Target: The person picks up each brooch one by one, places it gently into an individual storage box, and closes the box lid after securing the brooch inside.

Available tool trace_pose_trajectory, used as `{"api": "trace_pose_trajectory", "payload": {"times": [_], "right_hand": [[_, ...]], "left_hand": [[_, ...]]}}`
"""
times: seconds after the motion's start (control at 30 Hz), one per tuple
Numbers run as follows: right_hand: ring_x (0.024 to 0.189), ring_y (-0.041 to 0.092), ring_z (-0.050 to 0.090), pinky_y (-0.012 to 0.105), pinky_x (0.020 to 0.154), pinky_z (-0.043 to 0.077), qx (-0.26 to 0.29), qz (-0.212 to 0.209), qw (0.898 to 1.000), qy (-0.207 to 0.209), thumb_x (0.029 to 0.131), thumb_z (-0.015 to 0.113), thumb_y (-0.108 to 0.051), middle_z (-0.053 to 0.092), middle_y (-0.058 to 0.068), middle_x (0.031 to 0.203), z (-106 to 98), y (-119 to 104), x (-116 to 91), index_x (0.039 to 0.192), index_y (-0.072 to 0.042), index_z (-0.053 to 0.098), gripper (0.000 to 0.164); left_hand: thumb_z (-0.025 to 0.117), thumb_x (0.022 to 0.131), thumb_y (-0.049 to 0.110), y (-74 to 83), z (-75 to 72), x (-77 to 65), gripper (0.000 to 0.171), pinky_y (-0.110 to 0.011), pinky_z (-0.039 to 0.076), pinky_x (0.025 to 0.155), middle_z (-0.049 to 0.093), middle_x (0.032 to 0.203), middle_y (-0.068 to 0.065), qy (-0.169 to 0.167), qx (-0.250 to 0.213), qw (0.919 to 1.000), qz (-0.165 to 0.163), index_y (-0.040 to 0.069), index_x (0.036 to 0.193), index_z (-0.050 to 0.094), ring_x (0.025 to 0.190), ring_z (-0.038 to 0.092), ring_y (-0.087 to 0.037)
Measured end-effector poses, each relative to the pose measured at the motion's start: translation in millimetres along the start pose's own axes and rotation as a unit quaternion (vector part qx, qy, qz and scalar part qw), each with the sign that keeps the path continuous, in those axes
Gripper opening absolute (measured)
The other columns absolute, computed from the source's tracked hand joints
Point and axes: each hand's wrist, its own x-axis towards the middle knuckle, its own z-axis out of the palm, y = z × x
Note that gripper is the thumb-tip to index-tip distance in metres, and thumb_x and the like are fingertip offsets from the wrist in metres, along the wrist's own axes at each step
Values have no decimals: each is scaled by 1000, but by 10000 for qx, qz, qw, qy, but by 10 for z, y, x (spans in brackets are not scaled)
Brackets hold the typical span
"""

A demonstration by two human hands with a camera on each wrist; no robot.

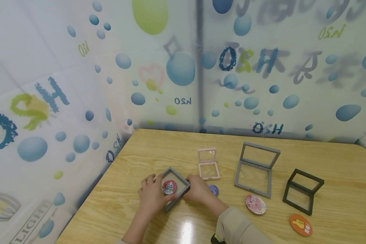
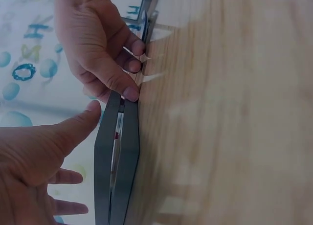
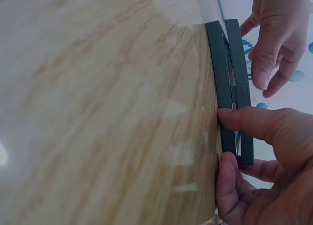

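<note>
Lying between the spread left hand (image 1: 152,196) and the right hand (image 1: 198,189) pinching it is a gray frame (image 1: 181,177).

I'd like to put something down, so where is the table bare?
The table is bare left of the pink frame, behind the left hand, and right of the black frame. Between that hand and the black frame, it's crowded.

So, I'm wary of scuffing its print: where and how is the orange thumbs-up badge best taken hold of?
I'd pinch the orange thumbs-up badge by opposite rim edges, coming from above and the near side: it is round, lies face up on the wooden table, and the open black display frame stands beyond it.
</note>
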Motion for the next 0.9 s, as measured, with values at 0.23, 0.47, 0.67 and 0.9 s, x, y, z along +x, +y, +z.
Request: {"api": "trace_pose_trajectory", "payload": {"times": [0.23, 0.47, 0.67, 0.9], "right_hand": [[65, 15, 48, 28, 57, 42, 61, -20, 10000, 19, 55, 77, -8, 57, 4, 77, 10, 17, -1, 93, 2, 59, 43], [68, 16, 49, 31, 60, 43, -9, 84, 10000, -23, 55, 78, -9, 58, 6, 82, 8, 18, -6, 96, 3, 59, 47], [68, 16, 50, 30, 60, 43, -65, -15, 10000, 22, 55, 78, -10, 57, 6, 81, 14, 23, 2, 95, 2, 59, 46], [68, 16, 50, 31, 60, 43, -23, -11, 10000, 18, 55, 77, -11, 57, 6, 80, 15, 22, -12, 95, 2, 59, 46]], "left_hand": [[79, 59, 47, 15, 12, 59, 87, -66, 37, 74, 45, 119, -27, -322, 53, 9994, -61, 2, 126, 46, 105, 42, -49], [79, 60, 46, 43, -13, 72, 88, -61, 40, 70, 49, 112, -24, -475, -8, 9989, -29, 0, 127, 45, 98, 45, -44], [81, 58, 44, 54, -20, 81, 89, -59, 41, 69, 49, 110, -25, -512, 60, 9987, -13, -1, 127, 45, 96, 46, -43], [81, 57, 43, 65, -24, 79, 87, -58, 42, 68, 48, 109, -24, -540, 130, 9985, -10, -1, 124, 47, 95, 46, -42]]}}
